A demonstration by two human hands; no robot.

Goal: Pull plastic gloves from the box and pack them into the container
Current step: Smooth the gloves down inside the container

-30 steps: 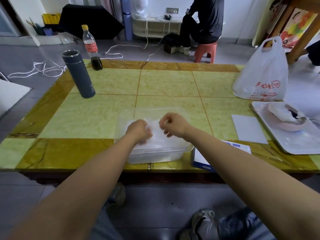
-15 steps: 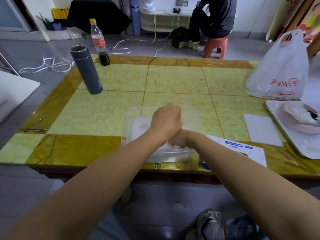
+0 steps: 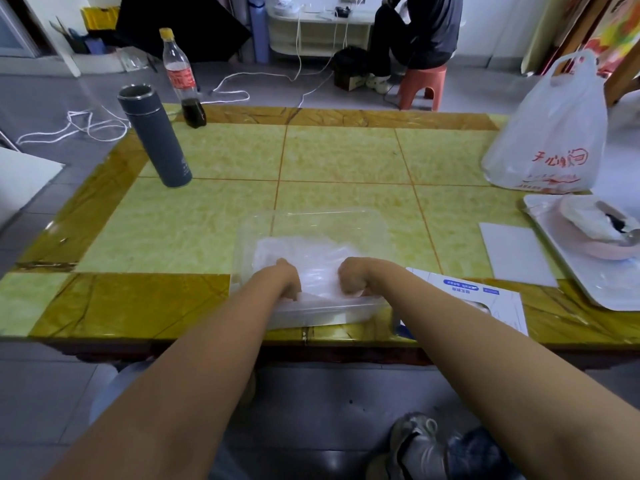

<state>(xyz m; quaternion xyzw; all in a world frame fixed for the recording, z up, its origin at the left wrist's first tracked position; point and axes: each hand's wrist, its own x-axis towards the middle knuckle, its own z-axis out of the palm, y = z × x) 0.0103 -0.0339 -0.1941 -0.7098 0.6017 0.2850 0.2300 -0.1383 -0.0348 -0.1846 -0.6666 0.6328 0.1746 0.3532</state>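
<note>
Writing: box (image 3: 485, 299) at near edge of desk (image 3: 194, 233), just right of container (image 3: 311, 216), carries blue print too small to read; white bag (image 3: 550, 133) shows red characters, illegible. Gloves (image 3: 311, 254) (clear film, edges hard to trace) lie in the container. Left hand (image 3: 285, 277) and right hand (image 3: 353, 277), fingers curled, knuckles up, rest on gloves; fingertips hidden, grip cannot be told.
</note>
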